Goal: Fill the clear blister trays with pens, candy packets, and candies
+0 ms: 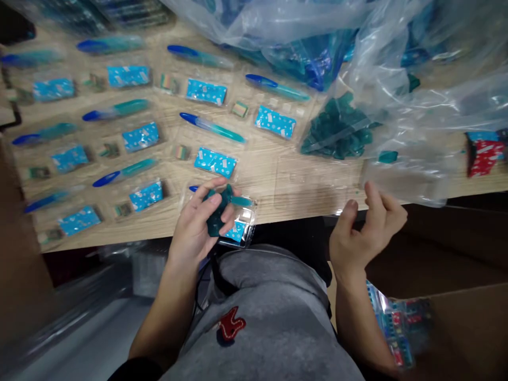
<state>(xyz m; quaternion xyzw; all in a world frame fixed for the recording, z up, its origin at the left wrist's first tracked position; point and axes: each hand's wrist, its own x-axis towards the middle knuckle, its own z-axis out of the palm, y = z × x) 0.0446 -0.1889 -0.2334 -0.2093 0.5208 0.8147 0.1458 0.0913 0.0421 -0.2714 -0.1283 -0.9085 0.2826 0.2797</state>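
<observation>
My left hand is closed around several dark teal translucent pieces, whose exact kind I cannot make out. Beneath it lies a clear plastic tray with a blue pen and a blue patterned packet, partly hidden by the fingers. My right hand is raised near the table's front edge, fingers apart, with nothing in it. Just beyond it rests a bare clear tray. A heap of similar teal pieces sits behind that tray, and one loose teal piece lies to its right.
Rows of clear trays, each with a blue pen, a blue packet and a small striped block, cover the left of the table. Large plastic bags fill the back. A red packet lies far right; a cardboard box stands below.
</observation>
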